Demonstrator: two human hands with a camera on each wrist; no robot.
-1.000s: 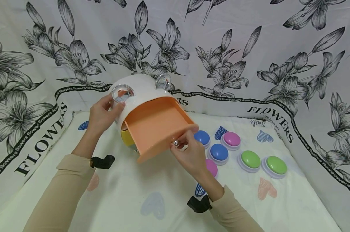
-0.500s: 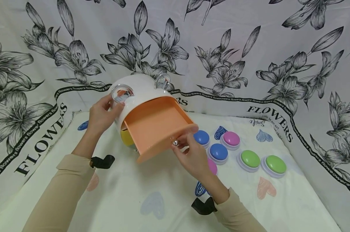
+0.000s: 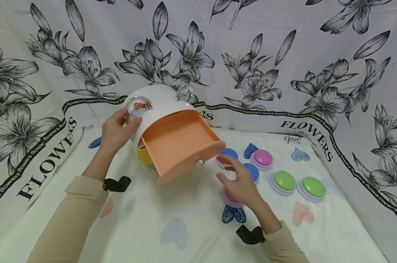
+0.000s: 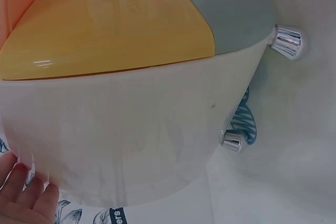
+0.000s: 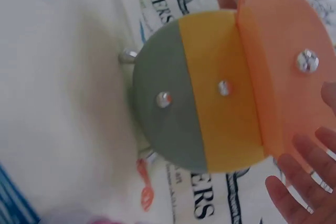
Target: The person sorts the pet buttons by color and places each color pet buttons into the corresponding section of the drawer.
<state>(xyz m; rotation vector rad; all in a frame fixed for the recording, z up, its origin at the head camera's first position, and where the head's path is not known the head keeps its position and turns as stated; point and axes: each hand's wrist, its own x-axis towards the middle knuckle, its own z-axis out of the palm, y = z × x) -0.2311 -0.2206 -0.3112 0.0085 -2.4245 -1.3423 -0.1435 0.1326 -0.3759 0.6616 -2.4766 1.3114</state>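
A small rounded drawer cabinet (image 3: 160,98) has a glossy white shell with two clear round ornaments on top. Its orange top drawer (image 3: 182,137) is pulled far out, and no contents show in it. A silver knob (image 3: 199,163) sits on the drawer front. My left hand (image 3: 117,128) grips the shell's upper left side, thumb in front beside the ornament. Apart from the knob, my right hand (image 3: 239,179) hovers to its right with fingers spread and nothing held. The yellow drawer (image 5: 218,114) and grey-green drawer (image 5: 165,119) below are closed.
Right of the cabinet are several round push buttons on pale bases, among them a pink button (image 3: 263,157) and a green button (image 3: 284,180). A white cloth (image 3: 136,226) with hearts covers the surface. Behind it hangs a flower-print curtain (image 3: 244,22).
My right hand has let go of the drawer's knob and moved right and slightly down. The left hand, the cabinet and the pulled-out drawer look unchanged.
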